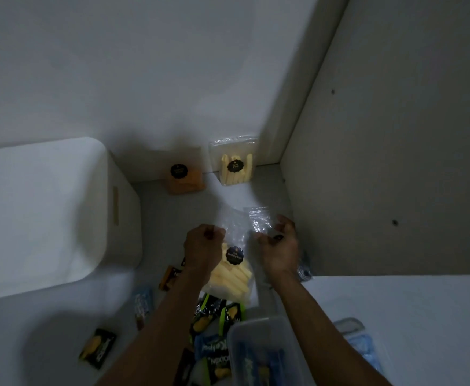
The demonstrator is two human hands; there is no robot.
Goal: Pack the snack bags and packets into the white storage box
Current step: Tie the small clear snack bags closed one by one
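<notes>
My left hand (203,246) and my right hand (280,247) each pinch a top corner of a clear bag of pale yellow sticks (232,277) with a round black label. The bag hangs between them, low over the surface. The white storage box (41,215) stands to the left of my hands, its side with a handle slot facing them. Against the back wall lean an orange snack bag (185,178) and another clear bag of yellow sticks (235,165). Small black-and-yellow packets (98,348) and blue packets (210,347) lie scattered near my forearms.
A clear plastic container (261,353) holding blue packets sits at the bottom edge under my right forearm. A white panel wall (395,162) closes the right side, and a raised white ledge (412,299) lies at the lower right. The scene is dim and slightly blurred.
</notes>
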